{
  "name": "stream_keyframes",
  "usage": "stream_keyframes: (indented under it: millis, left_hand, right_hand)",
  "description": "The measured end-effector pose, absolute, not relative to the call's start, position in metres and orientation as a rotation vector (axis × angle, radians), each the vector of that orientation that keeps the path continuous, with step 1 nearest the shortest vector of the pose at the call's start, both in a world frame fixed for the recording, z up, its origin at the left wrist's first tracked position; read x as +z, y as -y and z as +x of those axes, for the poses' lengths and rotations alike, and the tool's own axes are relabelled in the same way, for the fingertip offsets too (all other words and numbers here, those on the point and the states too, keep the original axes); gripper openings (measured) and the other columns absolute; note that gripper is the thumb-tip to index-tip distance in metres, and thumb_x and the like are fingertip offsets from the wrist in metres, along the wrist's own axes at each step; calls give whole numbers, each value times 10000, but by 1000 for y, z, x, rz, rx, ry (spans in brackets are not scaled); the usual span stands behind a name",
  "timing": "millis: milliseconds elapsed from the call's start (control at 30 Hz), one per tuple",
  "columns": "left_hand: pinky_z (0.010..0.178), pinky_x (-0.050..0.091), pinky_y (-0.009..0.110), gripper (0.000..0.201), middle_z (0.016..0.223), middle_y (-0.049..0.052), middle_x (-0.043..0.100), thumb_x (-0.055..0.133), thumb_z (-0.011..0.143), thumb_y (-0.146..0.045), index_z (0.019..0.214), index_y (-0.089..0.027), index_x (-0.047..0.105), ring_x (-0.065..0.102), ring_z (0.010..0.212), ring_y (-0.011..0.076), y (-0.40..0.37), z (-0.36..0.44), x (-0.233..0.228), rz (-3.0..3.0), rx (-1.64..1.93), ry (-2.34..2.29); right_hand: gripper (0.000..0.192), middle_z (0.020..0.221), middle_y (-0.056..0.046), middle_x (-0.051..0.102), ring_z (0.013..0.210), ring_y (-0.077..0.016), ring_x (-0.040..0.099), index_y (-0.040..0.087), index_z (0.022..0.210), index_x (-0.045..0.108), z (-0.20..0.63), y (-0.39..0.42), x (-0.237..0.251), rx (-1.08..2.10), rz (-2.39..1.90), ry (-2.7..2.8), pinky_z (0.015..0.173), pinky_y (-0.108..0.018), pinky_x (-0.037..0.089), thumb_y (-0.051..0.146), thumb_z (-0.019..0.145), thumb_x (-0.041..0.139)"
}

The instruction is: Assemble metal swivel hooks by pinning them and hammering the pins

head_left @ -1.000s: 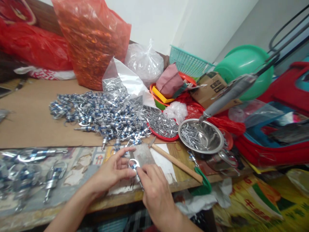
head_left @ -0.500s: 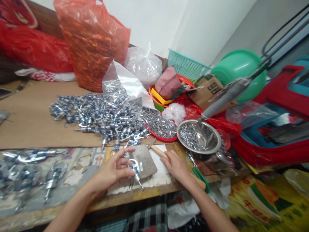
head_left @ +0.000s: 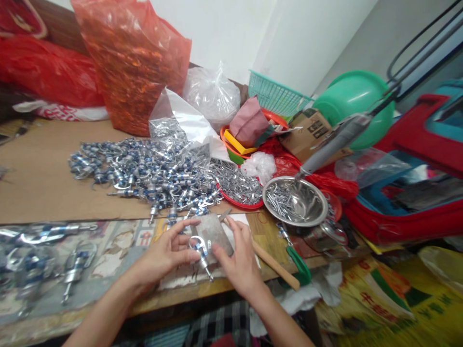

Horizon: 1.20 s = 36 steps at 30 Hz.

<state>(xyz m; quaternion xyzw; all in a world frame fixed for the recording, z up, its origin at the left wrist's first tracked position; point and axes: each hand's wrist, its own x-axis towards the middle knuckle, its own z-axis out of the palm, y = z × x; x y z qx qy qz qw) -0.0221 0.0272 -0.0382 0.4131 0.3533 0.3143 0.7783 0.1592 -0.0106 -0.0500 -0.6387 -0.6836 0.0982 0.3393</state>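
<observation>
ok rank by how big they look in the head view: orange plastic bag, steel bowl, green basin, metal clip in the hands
1. orange plastic bag
2. green basin; it sits farther back, so its true size is unsure
3. steel bowl
4. metal clip

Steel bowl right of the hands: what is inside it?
The steel bowl holds a loose heap of small silver metal pins on its left side; the right side shows bare steel. What lies beneath the heap is hidden.

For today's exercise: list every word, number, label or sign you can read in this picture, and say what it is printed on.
Nothing can be read with certainty.
Yellow sack: large red characters, too blurred to read.
Cardboard box: dark printed marks, too small to read.
Worn table covering: a red printed mark, illegible.
White and red bag: red pattern, illegible.
</observation>
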Motion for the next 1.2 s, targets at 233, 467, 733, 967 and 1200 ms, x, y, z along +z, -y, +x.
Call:
stream_keyframes:
  millis: [233, 467, 733, 967, 1200]
  left_hand:
    - [614, 412, 268, 671, 736, -18, 581, 704, 581, -127, 1169, -189, 385, 575, 649, 134, -25, -22, -36, 895, 705, -809]
    - [599, 417, 263, 665, 730, -19, 588, 690, 596, -110, 1176, -189, 373, 569, 636, 124, -26, -22, -40, 900, 714, -776]
    - [657, 434, 297, 683, 719, -1, 614, 695, 586, -125, 1181, -163, 361, 584, 688, 151, -24, -22, -40, 889, 732, -743]
    - [640, 429, 266, 687, 709, -17, 611, 700, 563, -117, 1168, -169, 379, 565, 665, 125, -26, -20, -41, 874, 732, -766]
    - [647, 430, 284, 699, 708, -19, 605, 706, 554, -118, 1167, -173, 374, 579, 673, 142, -25, -22, -40, 853, 722, -757]
  right_hand:
    - [288, 946, -83, 637, 795, -195, 608, 156, 1002, 619, 159, 10, -48, 570, -1666, 1552, 694, -301, 498, 286, 755, 549]
    - [104, 675, -23, 660, 644, -149, 602, 180, 727, 689, 161, 15, -22, 321, -1550, 1790, 609, -235, 455, 195, 747, 588]
    - [223, 711, -44, 598, 666, -171, 540, 171, 801, 631, 125, 21, -22, 47, -1539, 2187, 591, -268, 403, 50, 779, 445]
    - [268, 744, -63, 562, 687, -213, 496, 152, 861, 604, 117, 32, -21, -68, -1667, 2276, 611, -334, 406, 0, 724, 432]
    - [382, 792, -69, 558, 699, -201, 498, 162, 1057, 563, 126, 42, -21, 74, -1605, 2342, 592, -319, 427, 10, 755, 386]
